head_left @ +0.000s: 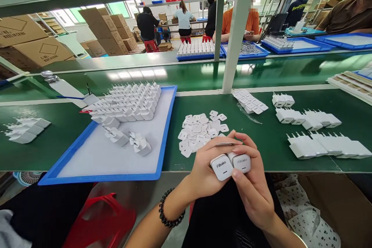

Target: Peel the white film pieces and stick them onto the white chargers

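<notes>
My left hand (203,172) is closed around a white charger plug (220,171), its end face marked "Fibaks" and showing a small dark slot. My right hand (257,186) grips a second white charger plug (242,166) with the same marking, its thumb near the lower edge. The two plugs are side by side in front of me, their prongs hidden by the hands. Across the fingers above them, a thin flat piece (226,144) appears edge-on. Just beyond my left hand, a pile of white face plates (196,130) lies on the green bench (200,102).
A blue-rimmed tray (167,131) with rows of white plugs (136,99) stands left. More plugs (328,145) line the right side, near a sheet of plates (250,101). A metal post (240,27) rises ahead. People sit beyond the bench, with a red stool (101,217) below left.
</notes>
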Demonstrator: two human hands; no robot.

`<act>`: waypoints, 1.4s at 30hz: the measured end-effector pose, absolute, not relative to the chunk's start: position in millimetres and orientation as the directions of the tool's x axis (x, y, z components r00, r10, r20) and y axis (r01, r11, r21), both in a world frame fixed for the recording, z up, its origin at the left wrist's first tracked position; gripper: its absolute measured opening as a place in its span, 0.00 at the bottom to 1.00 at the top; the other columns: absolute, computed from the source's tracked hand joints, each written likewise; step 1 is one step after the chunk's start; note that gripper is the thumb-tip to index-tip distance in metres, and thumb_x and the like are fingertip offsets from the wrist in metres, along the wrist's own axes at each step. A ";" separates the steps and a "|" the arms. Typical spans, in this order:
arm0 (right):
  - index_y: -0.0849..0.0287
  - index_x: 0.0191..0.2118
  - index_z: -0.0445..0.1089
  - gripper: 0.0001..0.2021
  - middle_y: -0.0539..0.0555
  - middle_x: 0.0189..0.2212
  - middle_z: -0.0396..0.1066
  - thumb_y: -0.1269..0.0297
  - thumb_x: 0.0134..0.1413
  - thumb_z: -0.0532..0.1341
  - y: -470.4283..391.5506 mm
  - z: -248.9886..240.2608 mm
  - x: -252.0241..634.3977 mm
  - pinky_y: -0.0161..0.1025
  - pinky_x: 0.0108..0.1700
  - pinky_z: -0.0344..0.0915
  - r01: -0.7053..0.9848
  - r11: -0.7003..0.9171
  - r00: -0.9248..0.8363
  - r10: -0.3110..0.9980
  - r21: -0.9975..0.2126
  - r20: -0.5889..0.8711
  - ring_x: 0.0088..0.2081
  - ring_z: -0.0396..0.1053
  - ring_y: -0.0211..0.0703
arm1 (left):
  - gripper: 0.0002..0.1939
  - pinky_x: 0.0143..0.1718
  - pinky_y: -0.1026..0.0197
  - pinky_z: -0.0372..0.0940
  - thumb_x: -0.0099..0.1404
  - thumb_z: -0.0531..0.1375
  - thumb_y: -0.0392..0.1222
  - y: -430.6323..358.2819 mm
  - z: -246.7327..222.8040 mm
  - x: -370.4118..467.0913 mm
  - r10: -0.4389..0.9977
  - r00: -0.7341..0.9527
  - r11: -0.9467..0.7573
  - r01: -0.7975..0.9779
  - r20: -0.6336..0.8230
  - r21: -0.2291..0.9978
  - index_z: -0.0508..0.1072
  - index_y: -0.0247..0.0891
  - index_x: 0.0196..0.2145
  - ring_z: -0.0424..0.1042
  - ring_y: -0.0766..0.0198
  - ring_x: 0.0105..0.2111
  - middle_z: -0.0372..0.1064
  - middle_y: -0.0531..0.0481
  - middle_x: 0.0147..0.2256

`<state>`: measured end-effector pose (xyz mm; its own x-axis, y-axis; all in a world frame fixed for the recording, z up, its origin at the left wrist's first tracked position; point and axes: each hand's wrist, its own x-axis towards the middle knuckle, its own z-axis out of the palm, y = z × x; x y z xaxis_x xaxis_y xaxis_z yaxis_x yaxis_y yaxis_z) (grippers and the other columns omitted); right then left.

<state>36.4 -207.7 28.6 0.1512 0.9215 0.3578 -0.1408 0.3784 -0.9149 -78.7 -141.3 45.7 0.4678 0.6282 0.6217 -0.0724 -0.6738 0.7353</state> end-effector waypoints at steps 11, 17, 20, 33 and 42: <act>0.46 0.51 0.63 0.12 0.53 0.64 0.47 0.66 0.63 0.54 -222.4 34.1 29.3 0.57 0.62 0.54 -0.145 0.424 0.230 0.893 -0.894 0.387 0.66 0.46 0.57 | 0.21 0.56 0.47 0.68 0.61 0.59 0.29 -157.9 58.5 -82.1 0.542 0.501 -0.752 -0.070 0.675 0.655 0.69 0.37 0.52 0.69 0.51 0.55 0.70 0.40 0.49; 0.47 0.45 0.66 0.08 0.52 0.62 0.51 0.67 0.61 0.58 -228.2 42.1 26.6 0.51 0.59 0.60 -0.262 0.399 0.286 0.902 -0.879 0.324 0.64 0.52 0.55 | 0.23 0.58 0.42 0.65 0.63 0.58 0.31 -164.1 60.5 -83.2 0.489 0.519 -0.805 -0.041 0.701 0.591 0.65 0.37 0.56 0.70 0.50 0.54 0.69 0.38 0.51; 0.49 0.39 0.67 0.05 0.51 0.60 0.55 0.68 0.58 0.61 -228.8 47.6 26.0 0.47 0.54 0.64 -0.355 0.349 0.293 0.922 -0.867 0.252 0.61 0.58 0.54 | 0.22 0.59 0.43 0.65 0.63 0.58 0.30 -165.9 59.2 -81.5 0.473 0.512 -0.812 -0.061 0.717 0.580 0.65 0.35 0.55 0.71 0.51 0.52 0.70 0.38 0.50; 0.49 0.43 0.70 0.08 0.52 0.60 0.52 0.58 0.61 0.57 -217.6 48.7 34.1 0.51 0.54 0.64 -0.451 0.159 0.176 0.981 -0.878 0.087 0.64 0.51 0.59 | 0.15 0.54 0.48 0.67 0.57 0.68 0.40 -151.3 43.1 -74.9 0.725 0.490 -0.519 -0.074 0.484 0.852 0.75 0.39 0.43 0.73 0.53 0.48 0.74 0.45 0.44; 0.46 0.44 0.70 0.08 0.51 0.61 0.49 0.62 0.59 0.59 -218.5 43.1 36.4 0.49 0.51 0.67 -0.439 0.125 0.160 0.985 -0.890 0.060 0.65 0.49 0.59 | 0.16 0.61 0.47 0.59 0.55 0.69 0.37 -148.9 38.1 -75.3 0.727 0.527 -0.460 -0.103 0.441 0.882 0.76 0.39 0.43 0.73 0.56 0.47 0.74 0.46 0.42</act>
